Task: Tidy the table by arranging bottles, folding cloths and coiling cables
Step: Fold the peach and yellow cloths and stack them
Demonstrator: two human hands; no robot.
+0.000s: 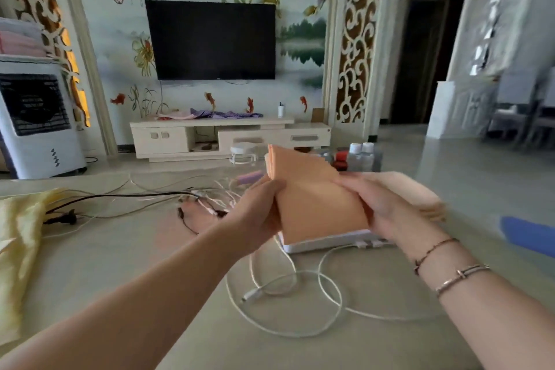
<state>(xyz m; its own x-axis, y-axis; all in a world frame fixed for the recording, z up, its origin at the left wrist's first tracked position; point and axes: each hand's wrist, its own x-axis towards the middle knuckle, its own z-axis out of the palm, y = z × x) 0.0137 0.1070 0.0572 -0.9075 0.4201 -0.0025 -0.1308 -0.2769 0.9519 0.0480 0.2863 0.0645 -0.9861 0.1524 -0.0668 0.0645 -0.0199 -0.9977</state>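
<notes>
Holding the folded orange cloth point(312, 198) up above the counter point(150, 264), I have both hands on it. Left hand point(258, 207) pinches the cloth's left edge, grip closed on the fabric. Right hand point(381, 207) has fingers curled over the cloth's right side, grip likewise holding it.

Directly below the cloth: a white flat box point(330, 242), lying on the counter. Nearer me than the cloth: a white cable point(285, 303) in loose loops, one end running up beside the box. Left of the cloth: a tangle of thin cables point(192, 198), black and white, uncoiled. Far left of the cloth: a yellow cloth point(21, 237), rumpled, unfolded. Beyond the cloth, at the counter's far edge: several bottles point(360, 156) grouped together, blurred. Right of the cloth: a blue object point(528, 236), too blurred to identify.
</notes>
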